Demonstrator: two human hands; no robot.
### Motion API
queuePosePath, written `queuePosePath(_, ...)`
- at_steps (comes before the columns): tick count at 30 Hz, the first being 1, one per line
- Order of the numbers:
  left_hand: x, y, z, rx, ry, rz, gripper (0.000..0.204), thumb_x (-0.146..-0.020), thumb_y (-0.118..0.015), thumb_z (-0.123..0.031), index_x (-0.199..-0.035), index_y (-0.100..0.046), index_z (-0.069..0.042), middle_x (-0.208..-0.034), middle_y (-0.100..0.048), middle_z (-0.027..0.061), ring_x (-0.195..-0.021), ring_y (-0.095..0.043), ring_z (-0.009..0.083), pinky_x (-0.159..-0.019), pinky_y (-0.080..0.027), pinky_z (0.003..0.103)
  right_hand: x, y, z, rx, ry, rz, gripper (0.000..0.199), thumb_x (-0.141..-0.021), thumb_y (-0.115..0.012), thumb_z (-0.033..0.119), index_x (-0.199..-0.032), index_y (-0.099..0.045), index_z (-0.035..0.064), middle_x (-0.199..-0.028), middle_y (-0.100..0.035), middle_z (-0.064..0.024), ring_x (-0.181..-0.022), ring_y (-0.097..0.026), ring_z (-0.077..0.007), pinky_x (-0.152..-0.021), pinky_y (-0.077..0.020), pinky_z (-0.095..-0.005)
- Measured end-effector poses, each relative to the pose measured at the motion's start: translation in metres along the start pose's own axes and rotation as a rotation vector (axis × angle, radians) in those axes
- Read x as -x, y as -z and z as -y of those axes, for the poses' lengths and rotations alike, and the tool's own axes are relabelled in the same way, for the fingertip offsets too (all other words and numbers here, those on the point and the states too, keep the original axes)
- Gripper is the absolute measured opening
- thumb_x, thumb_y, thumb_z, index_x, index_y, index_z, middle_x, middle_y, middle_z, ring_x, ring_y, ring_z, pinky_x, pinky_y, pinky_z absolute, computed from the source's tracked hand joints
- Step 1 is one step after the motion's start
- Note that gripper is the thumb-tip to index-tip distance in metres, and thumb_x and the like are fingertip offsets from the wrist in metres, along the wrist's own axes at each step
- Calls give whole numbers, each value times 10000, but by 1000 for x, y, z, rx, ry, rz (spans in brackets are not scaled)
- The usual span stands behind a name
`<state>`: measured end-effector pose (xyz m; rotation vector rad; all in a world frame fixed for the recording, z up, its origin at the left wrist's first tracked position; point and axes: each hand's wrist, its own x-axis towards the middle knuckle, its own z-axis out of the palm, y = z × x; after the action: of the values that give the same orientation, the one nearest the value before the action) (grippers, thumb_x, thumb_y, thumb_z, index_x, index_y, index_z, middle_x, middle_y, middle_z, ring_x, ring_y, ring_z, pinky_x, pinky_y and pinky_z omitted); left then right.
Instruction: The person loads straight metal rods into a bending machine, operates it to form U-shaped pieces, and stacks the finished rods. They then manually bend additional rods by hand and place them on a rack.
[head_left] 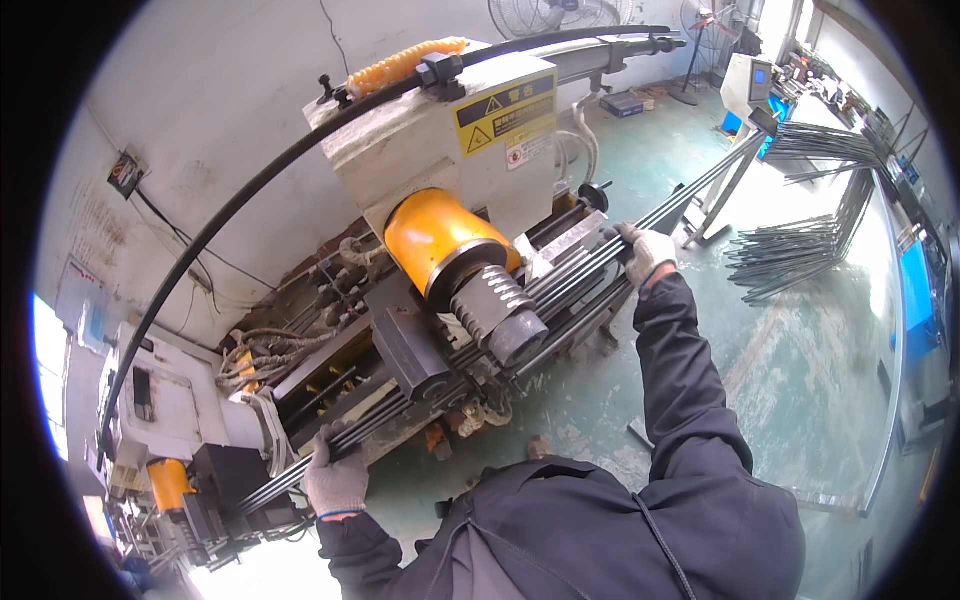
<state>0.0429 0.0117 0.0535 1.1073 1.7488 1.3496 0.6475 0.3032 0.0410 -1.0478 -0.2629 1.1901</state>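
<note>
Several long thin metal rods (pixel 583 268) lie side by side across a bending machine, running from lower left to upper right. My left hand (pixel 335 480), in a pale knitted glove, is closed round them left of the machine's dark block (pixel 408 340). Farther right, my gloved right hand (pixel 648 254) grips the same bundle. Between my hands the rods pass by a grooved steel roller (pixel 497 312) under an orange cylinder (pixel 446 245). My fingertips are partly hidden behind the rods.
A black hose (pixel 215 222) arches over the machine. A second bending head with an orange part (pixel 170 485) stands at lower left. At right, bent rods (pixel 790 258) hang in bunches on a rack, near a control box with a screen (pixel 748 88). A fan (pixel 560 14) stands behind.
</note>
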Motion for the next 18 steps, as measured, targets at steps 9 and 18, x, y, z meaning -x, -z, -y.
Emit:
queuePosePath(9,-16,162,82,626,92,-232,450,-1283,-408,-228,-1372,-685,115,-1367,-755,159,-1333,-690,241,-1253,-519,384,-31,-9,17,40,-4,-35,233,-1174,-625,65,-1288,-636,-138,-1111,-771,-229,-932,-810,-361,-871,-731,-492)
queuePosePath(18,-23,137,120,516,186,-245,464,-1267,-442,-243,-1482,-651,111,-1434,-750,189,-1337,-697,275,-1239,-524,405,-22,-14,7,89,-102,2,262,-1199,-614,187,-1252,-725,-44,-1042,-821,-178,-923,-819,-316,-861,-701,-454)
